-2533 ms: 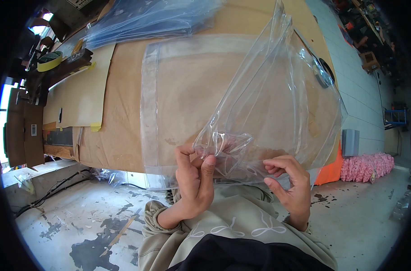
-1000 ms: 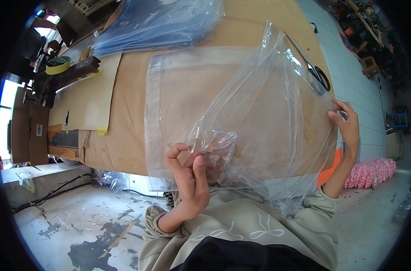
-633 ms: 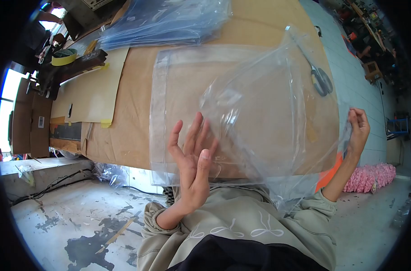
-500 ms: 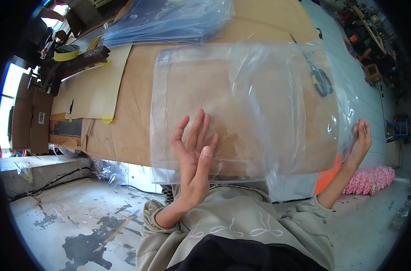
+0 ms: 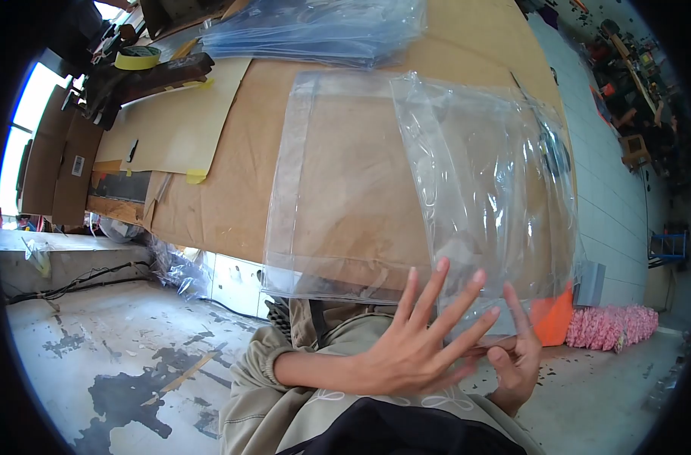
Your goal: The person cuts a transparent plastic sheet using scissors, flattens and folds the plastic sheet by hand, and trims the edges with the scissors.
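Observation:
A clear plastic sheet (image 5: 345,174), seamed along its left side, lies on the brown-covered table. Its right portion is folded over into a wrinkled, shiny layer (image 5: 474,167). My left hand (image 5: 417,345) is at the table's front edge with fingers spread, its fingertips over the lower edge of the plastic. Just right of it and partly behind it is my right hand (image 5: 516,364), index finger stretched up and thumb apart. Its other fingers are mostly hidden by my left hand. Under the plastic at the right lies a pair of scissors (image 5: 554,152).
A stack of bluish clear plastic sheets (image 5: 315,34) sits at the back. To the left are a dark clamp-like tool (image 5: 148,87), a yellow tape roll (image 5: 137,59) and a tan board (image 5: 175,121). Beyond the front right corner are an orange item (image 5: 552,318) and a pink fluffy bundle (image 5: 615,327).
My right hand has left the sheet's far right edge and come in toward my body. My left hand has moved right and down, fingers spreading. The plastic's right part now lies folded further inward.

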### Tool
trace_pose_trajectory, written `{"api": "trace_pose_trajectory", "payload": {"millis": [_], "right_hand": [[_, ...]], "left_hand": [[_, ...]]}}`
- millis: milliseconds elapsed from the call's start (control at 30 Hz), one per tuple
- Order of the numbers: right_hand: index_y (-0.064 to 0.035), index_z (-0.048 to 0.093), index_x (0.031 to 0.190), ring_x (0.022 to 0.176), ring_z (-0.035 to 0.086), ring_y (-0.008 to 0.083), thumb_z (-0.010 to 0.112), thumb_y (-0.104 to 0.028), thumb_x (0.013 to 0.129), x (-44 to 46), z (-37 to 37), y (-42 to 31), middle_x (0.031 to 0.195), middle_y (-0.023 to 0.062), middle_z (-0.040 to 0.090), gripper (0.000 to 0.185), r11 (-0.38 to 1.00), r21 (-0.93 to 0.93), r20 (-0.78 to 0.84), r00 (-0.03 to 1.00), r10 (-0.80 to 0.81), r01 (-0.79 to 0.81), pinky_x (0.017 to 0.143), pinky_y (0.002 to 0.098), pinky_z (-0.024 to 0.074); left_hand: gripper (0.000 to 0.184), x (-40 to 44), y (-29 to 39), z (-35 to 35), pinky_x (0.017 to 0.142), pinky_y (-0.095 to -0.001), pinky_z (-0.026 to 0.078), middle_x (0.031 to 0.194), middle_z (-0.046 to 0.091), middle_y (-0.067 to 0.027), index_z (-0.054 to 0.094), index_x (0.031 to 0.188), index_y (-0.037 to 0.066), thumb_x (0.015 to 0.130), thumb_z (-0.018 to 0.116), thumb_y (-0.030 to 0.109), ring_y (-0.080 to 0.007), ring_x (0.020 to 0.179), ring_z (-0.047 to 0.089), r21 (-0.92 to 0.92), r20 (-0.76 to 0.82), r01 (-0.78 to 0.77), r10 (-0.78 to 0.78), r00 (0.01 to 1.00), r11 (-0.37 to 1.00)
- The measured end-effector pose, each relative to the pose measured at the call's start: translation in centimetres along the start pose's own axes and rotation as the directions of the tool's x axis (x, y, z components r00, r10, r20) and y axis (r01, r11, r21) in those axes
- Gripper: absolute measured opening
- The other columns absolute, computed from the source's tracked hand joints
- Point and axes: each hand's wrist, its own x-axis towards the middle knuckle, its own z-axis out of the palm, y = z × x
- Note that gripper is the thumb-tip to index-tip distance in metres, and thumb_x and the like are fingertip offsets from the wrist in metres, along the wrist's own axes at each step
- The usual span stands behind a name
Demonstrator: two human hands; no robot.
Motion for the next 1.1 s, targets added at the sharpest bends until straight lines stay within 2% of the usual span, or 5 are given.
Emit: {"api": "trace_pose_trajectory", "payload": {"millis": [267,400,433,767,1100], "right_hand": [[0.0003,0.033,0.142,0.114,0.055,0.0263,0.056,-0.01,0.088,2.2,-2.4,1.6,0.123,0.0198,0.054,0.059,0.629,-0.674,0.18,0.911,-0.37,0.388,0.093,0.0357,0.046],[-0.0026,0.038,0.139,0.127,0.043,0.034,0.056,-0.001,0.082,6.7,-1.5,1.2,0.139,0.0216,0.04,0.06,0.721,-0.5,0.334,0.875,-0.352,0.48,0.103,0.0402,0.0392],[-0.0024,0.034,0.141,0.127,0.042,0.0354,0.056,-0.001,0.081,8.6,-2.0,0.6,0.14,0.0209,0.04,0.063,0.404,-0.627,0.58,0.746,-0.328,0.666,0.103,0.0399,0.038],[-0.0191,0.034,0.142,0.112,0.047,0.036,0.054,-0.031,0.09,21.4,4.3,-4.3,0.12,0.0197,0.05,0.057,0.147,-0.813,0.454,0.771,-0.446,0.564,0.1,0.0514,0.0334],[-0.0172,0.045,0.135,0.106,0.047,0.0322,0.063,-0.032,0.083,24.0,5.3,-0.5,0.114,0.0173,0.046,0.056,-0.049,-0.884,0.341,0.568,-0.75,0.466,0.095,0.0554,0.0308]], "left_hand": [[0.043,0.6,-1.2,0.4,0.1,-0.0516,0.036,0.123,0.057,-0.0085,0.062,0.11,0.003,0.069,0.07,0.012,-0.0243,0.117,0.052,-0.072,-0.021,0.017,-0.019,1.0,0.997],[0.026,1.2,-0.8,1.8,0.1,-0.0522,0.037,0.105,0.064,-0.0051,0.065,0.097,0.002,0.072,0.066,0.008,-0.0173,0.102,0.059,-0.141,-0.202,-0.134,0.104,0.974,0.981],[0.024,1.7,-0.3,2.3,0.1,-0.0528,0.037,0.101,0.065,-0.0047,0.066,0.096,0.002,0.072,0.066,0.007,-0.017,0.1,0.06,-0.138,-0.228,-0.172,0.138,0.964,0.975],[0.01,5.8,4.0,3.8,0.092,-0.0819,0.02,0.078,0.056,-0.0008,0.054,0.063,0.003,0.064,0.062,0.01,-0.0121,0.086,0.058,-0.112,-0.324,-0.292,0.243,0.914,0.95],[0.037,3.7,2.3,5.6,0.092,-0.083,0.017,0.109,0.056,-0.0095,0.055,0.108,0.003,0.074,0.064,0.013,-0.0224,0.108,0.054,0.075,-0.382,-0.363,0.363,0.85,0.929]]}}
